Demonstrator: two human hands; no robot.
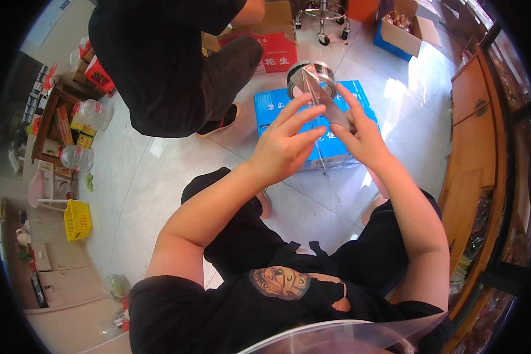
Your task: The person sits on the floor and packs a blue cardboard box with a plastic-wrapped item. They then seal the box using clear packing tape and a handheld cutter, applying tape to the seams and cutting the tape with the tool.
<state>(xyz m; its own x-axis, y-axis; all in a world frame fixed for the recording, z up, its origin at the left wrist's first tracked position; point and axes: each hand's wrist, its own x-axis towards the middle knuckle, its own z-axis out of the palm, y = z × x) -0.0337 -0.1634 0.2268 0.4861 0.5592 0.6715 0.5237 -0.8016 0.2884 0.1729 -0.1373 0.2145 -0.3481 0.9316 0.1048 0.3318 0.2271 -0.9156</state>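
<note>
A roll of clear packing tape (327,68) is held up above a blue cardboard box (267,104) with white printing. From the roll a loose, partly folded strip of tape (329,106) runs down between my hands, and a thin twisted length hangs over the box. My right hand (365,132) grips the tape strip near its lower end, its index finger reaching up to the roll's edge. My left hand (285,141) is at the strip's left side with fingers spread; whether it pinches the tape is hidden.
Beyond the box, at left, another person (159,66) in dark clothes crouches near a red cardboard box (281,53). A wheeled stool (323,22) and an open carton (398,35) stand further back. Wooden cabinets (473,119) line the right; a yellow basket (77,220) sits left.
</note>
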